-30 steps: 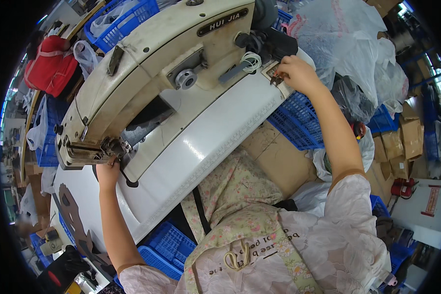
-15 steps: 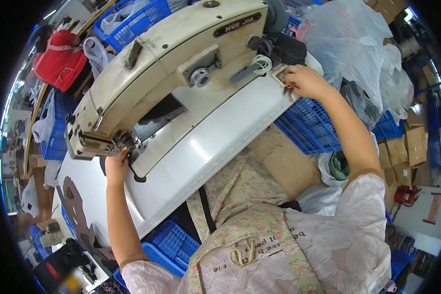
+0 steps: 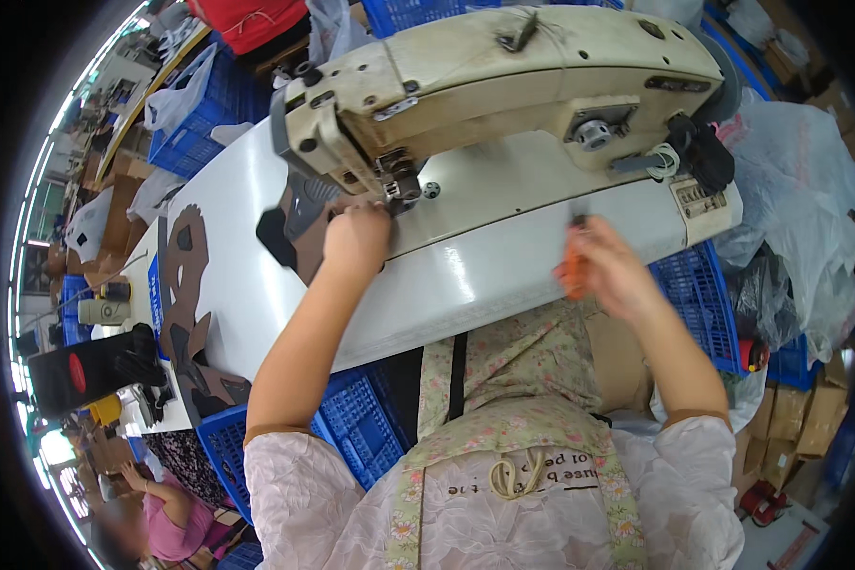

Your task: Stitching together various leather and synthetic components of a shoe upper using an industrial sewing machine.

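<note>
A large cream sewing machine (image 3: 503, 90) stands on a white table (image 3: 427, 294). My left hand (image 3: 359, 237) is at its needle end, fingers closed at the edge of a brown, grey and black cut piece (image 3: 306, 249); the fingertips are partly hidden beside the presser foot (image 3: 399, 180). Above the table's front edge, my right hand (image 3: 617, 266) is closed round a small orange-handled tool (image 3: 572, 266) with a dark tip, smeared by motion, so its exact kind is unclear.
More brown cut pieces (image 3: 182, 275) lie along the table's left edge. A recessed tray (image 3: 701, 198) is set into the right end. Blue crates (image 3: 351, 418) stand below, and bulky clear plastic bags (image 3: 788, 190) are at the right. A person in pink (image 3: 171, 518) sits at lower left.
My view has turned. My right hand has left the tray at the right end, moving left with the orange-handled tool in it. The cut piece by my left hand shows much more now.
</note>
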Motion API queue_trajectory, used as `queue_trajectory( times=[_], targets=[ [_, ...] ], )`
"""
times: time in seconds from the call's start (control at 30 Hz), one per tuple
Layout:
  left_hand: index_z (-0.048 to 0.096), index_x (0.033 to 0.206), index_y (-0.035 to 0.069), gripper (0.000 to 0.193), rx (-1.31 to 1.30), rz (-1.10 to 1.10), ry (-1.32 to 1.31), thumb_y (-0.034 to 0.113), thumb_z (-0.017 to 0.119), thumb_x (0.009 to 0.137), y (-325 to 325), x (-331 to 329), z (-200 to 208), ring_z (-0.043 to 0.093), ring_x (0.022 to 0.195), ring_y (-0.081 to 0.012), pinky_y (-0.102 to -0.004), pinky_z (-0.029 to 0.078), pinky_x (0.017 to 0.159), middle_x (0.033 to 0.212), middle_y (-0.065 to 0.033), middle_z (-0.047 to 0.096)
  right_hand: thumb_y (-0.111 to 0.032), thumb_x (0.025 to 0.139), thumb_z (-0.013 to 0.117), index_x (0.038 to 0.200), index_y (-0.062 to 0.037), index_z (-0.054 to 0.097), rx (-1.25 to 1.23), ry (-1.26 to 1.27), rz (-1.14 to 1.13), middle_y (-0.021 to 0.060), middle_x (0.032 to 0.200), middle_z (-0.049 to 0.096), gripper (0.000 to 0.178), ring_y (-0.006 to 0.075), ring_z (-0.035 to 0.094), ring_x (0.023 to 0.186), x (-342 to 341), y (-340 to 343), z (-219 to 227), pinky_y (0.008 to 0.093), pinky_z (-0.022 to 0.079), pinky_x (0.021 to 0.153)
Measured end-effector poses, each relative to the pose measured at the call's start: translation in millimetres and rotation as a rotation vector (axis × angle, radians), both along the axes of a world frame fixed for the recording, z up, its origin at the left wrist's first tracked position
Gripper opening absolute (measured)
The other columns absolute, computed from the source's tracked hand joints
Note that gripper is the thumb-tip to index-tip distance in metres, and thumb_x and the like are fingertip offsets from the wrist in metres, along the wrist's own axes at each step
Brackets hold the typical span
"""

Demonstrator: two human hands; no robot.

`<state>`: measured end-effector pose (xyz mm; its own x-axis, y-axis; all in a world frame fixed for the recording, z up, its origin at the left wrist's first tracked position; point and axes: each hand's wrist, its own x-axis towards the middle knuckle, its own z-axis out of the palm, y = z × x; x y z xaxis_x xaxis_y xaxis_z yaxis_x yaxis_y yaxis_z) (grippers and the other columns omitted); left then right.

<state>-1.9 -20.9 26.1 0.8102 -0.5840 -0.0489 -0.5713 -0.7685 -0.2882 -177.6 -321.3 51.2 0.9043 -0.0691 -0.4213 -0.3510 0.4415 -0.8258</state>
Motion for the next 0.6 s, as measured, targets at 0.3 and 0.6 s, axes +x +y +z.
queue_trajectory(
  times=[0.3,0.6],
  targets=[
    [0.068,0.091,0.009,0.017,-0.445,-0.179,-0.265,0.021,0.059,0.082,-1,-21,11,0.067,0.083,-0.0287,-0.042,0.052,0.069,0.089,-0.0077,0.067,-0.026,0.092,0.068,0.141,0.0013,0.034,-0.699,-0.787,0.113,0.0077,0.086,0.063,0.066,0.0142,0.059,0.068,81,189,19,0.0255,0.047,0.06],
    [0.063,0.096,0.013,0.019,-0.523,0.001,0.059,0.026,0.057,0.084,9,3,-50,0.064,0.087,-0.029,-0.0431,0.048,0.073,0.09,-0.0064,0.065,-0.013,0.09,0.07,0.153,0.0017,0.004,-0.626,-0.944,-0.169,0.0158,0.12,0.059,0.092,0.0084,0.053,0.073,121,226,16,0.0197,0.046,0.066]
  ],
)
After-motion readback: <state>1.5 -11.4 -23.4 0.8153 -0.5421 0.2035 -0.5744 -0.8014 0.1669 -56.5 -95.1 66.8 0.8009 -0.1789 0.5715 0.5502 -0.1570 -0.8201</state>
